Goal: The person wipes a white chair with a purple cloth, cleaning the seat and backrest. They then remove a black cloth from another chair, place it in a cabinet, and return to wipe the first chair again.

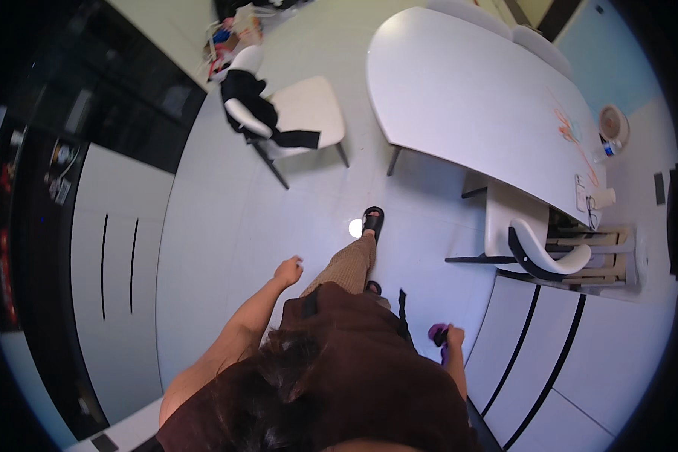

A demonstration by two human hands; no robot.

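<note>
My left hand [288,271] hangs over the pale tiled floor at the lower centre-left, fingers loosely curled; whether anything is inside them cannot be told. At the lower right, my right hand [455,337] is closed on a bunched purple and black cloth item [439,334], part of which dangles below the fingers. A black strap [403,308] hangs beside my brown top, between my body and that hand. One foot in a black sandal [374,223] is out in front of me on the floor.
Ahead on the left is a white chair [311,107] draped with black cloth [251,104]. A large white table [463,90] stands ahead right, with orange string [568,127], a bottle [607,150] and a phone [580,192]. Another chair [514,226] and cabinets [531,361] line the right; cabinets [118,254] flank the left.
</note>
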